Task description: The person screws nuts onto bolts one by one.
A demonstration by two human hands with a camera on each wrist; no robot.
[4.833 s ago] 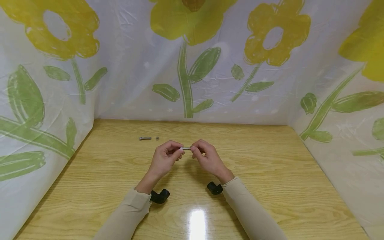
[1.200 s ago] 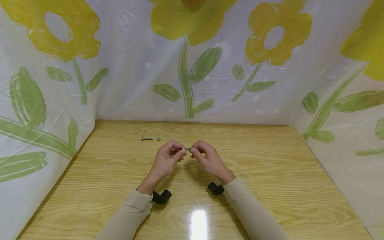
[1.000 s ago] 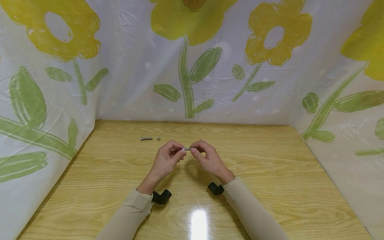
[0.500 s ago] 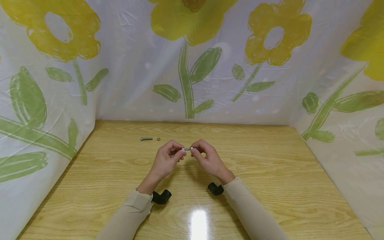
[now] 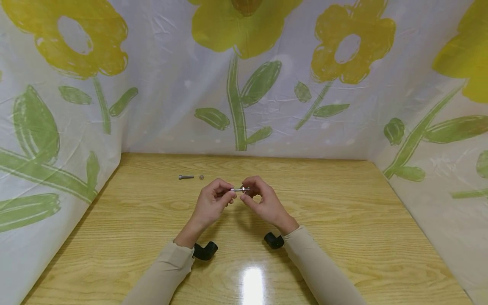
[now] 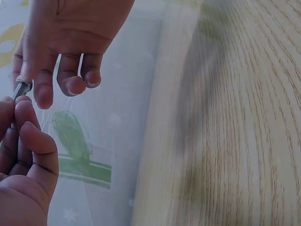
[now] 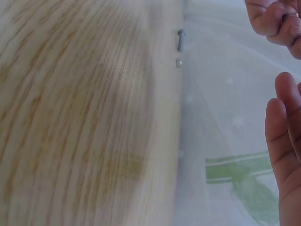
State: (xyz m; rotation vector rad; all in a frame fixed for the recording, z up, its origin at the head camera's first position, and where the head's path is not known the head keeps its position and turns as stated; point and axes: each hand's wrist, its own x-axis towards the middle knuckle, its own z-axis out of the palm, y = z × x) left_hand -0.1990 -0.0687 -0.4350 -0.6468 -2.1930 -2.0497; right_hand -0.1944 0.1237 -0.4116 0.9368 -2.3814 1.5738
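My left hand pinches a small silver bolt by its head end between thumb and forefinger, holding it level above the table. A hex nut sits on the shank, with a short length of thread past it on the right. My right hand is around that end, thumb and forefinger spread apart. In the left wrist view the bolt's thread shows between the two hands, and a right fingertip is right at the nut. The right wrist view shows the fingers only in part; the bolt is hidden there.
A second bolt and a loose nut lie on the wooden table at back left. Black bent pieces stick out at both cuffs. A flowered cloth encloses the back and sides.
My right thumb and forefinger have parted from the nut, which now shows plainly. More thread sticks out past the nut than several seconds ago. My left hand keeps its pinch.
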